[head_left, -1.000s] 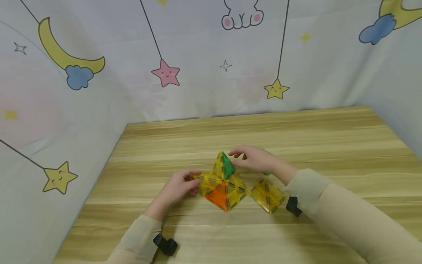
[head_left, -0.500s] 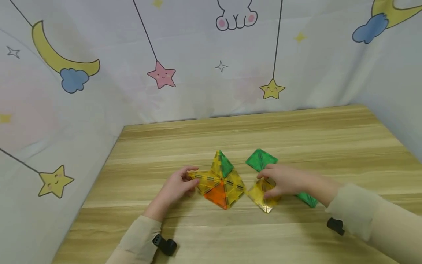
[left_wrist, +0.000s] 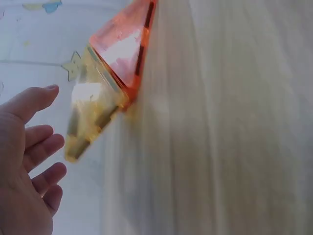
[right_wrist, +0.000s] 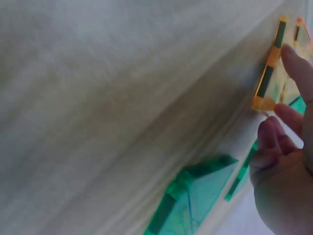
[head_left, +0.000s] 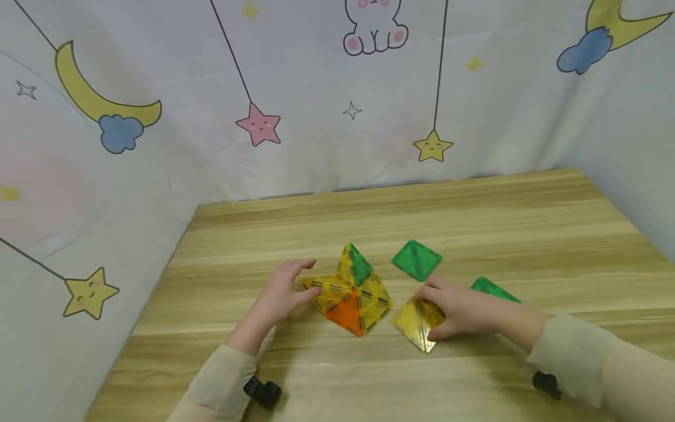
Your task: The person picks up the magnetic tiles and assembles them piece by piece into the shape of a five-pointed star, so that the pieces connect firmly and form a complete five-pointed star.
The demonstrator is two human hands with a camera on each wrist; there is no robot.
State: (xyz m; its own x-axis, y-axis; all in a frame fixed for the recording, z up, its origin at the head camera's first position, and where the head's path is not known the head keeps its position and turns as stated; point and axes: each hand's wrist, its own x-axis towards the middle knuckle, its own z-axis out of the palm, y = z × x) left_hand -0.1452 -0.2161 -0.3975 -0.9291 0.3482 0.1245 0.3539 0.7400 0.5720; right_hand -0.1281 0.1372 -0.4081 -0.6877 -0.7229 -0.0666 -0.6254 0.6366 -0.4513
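Yellow, orange and green triangular magnetic tiles form a star-like cluster (head_left: 371, 299) on the table, with an orange tile (left_wrist: 120, 51) at its near side. My left hand (head_left: 279, 296) is at the cluster's left point, thumb and fingers spread. In the left wrist view a gap shows between its fingers and the yellow tile (left_wrist: 90, 105). My right hand (head_left: 464, 308) pinches a pair of joined yellow magnetic tiles (head_left: 410, 322) between thumb and fingers, just right of the cluster. Their thick edge (right_wrist: 270, 73) shows beside the fingers in the right wrist view.
A pair of joined green tiles (head_left: 408, 259) lies behind the yellow pair. Another green piece (head_left: 490, 287) is partly hidden behind my right forearm. The wooden table (head_left: 253, 234) is bounded by printed fabric walls (head_left: 316, 152) at the back and sides.
My right hand has moved right and nearer from the cluster's green tile to the yellow pair, which is now a little farther from the cluster. My left fingers have opened off the yellow tile.
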